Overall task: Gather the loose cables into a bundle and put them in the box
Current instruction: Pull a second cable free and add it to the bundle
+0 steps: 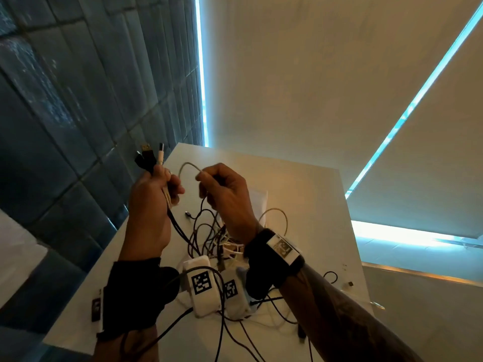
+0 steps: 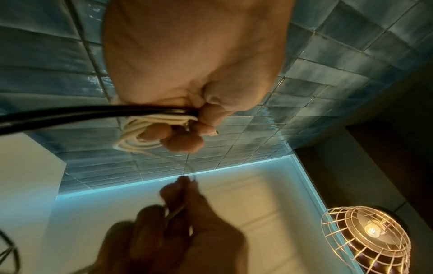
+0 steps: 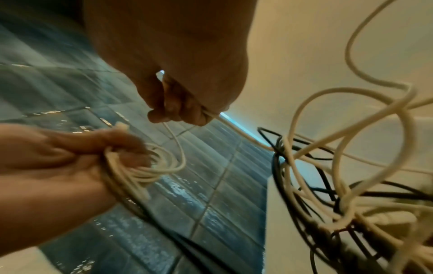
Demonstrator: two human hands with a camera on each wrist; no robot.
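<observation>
Above the white table [image 1: 300, 194], my left hand [image 1: 167, 186] grips a bundle of cables. Black and white USB plugs [image 1: 150, 155] stick up out of its fist. In the left wrist view its fingers curl round a black cable [image 2: 70, 115] and coiled white loops [image 2: 138, 135]. My right hand [image 1: 206, 184] pinches a thin white cable [image 1: 188, 165] that arcs across to the left hand. The right wrist view shows that pinch [image 3: 187, 115] and the coil [image 3: 152, 166] in the left hand. A tangle of loose black and white cables [image 1: 214, 231] lies on the table under both hands.
Two white adapters with printed markers [image 1: 200, 283] lie among the cables near the table's front. A pale flat object [image 1: 258, 199] sits behind my right hand. A small plug [image 1: 349, 284] lies at the right edge. A tiled wall [image 1: 65, 113] runs along the left.
</observation>
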